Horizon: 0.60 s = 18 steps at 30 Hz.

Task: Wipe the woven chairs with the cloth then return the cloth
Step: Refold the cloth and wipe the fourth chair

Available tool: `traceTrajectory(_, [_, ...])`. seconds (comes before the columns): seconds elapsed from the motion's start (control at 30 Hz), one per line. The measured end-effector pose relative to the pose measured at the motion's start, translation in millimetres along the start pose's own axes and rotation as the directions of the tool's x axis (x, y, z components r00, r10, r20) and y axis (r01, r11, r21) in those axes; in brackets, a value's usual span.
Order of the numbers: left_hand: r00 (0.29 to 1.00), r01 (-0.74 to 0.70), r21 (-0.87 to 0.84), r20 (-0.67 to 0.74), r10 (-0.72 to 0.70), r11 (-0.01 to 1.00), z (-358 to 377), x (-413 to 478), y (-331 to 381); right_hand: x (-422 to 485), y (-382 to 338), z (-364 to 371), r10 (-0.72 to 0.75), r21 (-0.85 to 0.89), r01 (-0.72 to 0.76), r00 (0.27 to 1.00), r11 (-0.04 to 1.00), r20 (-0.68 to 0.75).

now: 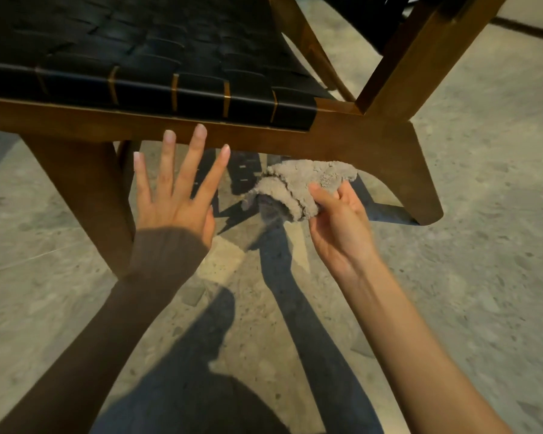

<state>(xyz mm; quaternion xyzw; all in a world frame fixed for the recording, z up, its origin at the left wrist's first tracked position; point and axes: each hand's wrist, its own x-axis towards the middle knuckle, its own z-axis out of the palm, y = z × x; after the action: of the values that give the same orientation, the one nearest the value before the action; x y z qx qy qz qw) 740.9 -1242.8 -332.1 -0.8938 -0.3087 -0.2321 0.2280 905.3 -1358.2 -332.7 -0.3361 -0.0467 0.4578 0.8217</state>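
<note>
The right hand [336, 220] is gripping a bunched grey terry cloth [298, 189], thumb across the top and fingers curled underneath, holding it in the air just below the front rail [232, 136] of the nearer woven chair [145, 57]; the cloth is sitting close under the rail, and whether it is touching the wood cannot be told. The left hand [176, 195] is reaching forward with its fingers spread and straight, grasping nothing, its fingertips [200, 132] overlapping the same rail, though contact is not clear. A brown sleeve [157, 261] is covering the left wrist. The chair's seat is showing black woven straps wrapping over a brown wooden frame, and a second woven chair [420, 42] is standing just beside it at upper right. Both are resting on a speckled stone floor [483, 214], where shadows of the arms are falling.
</note>
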Motion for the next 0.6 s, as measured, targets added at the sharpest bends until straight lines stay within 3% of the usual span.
traceTrajectory(0.07, [1.0, 0.007, -0.016, 0.015, -0.006, 1.0, -1.1, -3.4, -1.4, 1.3, -3.9, 1.4, -0.005, 0.025, 0.007, 0.999, 1.0, -0.041])
traceTrajectory(0.2, [1.0, 0.01, -0.019, 0.018, -0.009, 1.0, -2.3, -5.6, -2.7, 11.5, -27.1, -11.1, 0.031, 0.285, 0.03, 0.978, 0.958, -0.208])
traceTrajectory(0.3, [1.0, 0.015, -0.018, 0.015, -0.014, 1.0, -1.3, -4.9, -1.3, 14.1, -25.9, -10.5, 0.051, 0.279, 0.008, 0.978, 0.96, -0.204])
traceTrajectory(0.47, [1.0, 0.01, -0.012, -0.012, -0.01, 1.0, -0.6, -5.9, -2.4, 6.0, -3.9, 22.9, 0.111, 0.267, -0.102, 0.994, 0.958, -0.02])
traceTrajectory(0.6, [0.998, 0.058, -0.01, 0.003, -0.058, 0.998, -3.4, -8.4, -7.4, -3.9, 25.2, 40.3, 0.154, 0.049, -0.167, 0.966, 0.985, 0.209])
